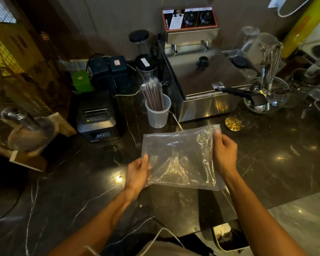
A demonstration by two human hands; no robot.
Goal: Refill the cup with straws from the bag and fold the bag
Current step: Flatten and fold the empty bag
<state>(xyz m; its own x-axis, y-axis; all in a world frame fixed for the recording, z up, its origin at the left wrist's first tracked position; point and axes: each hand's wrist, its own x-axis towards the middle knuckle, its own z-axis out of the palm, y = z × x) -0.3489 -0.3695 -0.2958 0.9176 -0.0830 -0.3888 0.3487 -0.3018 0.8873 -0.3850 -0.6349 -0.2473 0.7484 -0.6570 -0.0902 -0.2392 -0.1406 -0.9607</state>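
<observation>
Two bare forearms reach forward from the bottom edge, over a dark marble worktop with white veins. The left hand has its grip closed on the near left edge of a clear plastic bag; the thumb lies on top of the plastic and the other fingers are under it. The right hand has its grip closed on the far right side of the bag, with the thumb near the upper right corner. The bag is empty and is spread out almost flat between the two hands, a little wrinkled on its right side. If it touches the worktop or is held just above it, I cannot tell.

Behind the bag, a translucent plastic cup stands upright on the worktop. A bundle of dark straws in clear wrappers stands inside it and leans to the left, above the rim. Just left of the cup is a black receipt printer. Just right of the cup is a steel deep fryer with a black knob on its lid. A small gold round object lies on the worktop near the far right corner of the bag. More to the right, a glass bowl holds a whisk and other utensils.
</observation>
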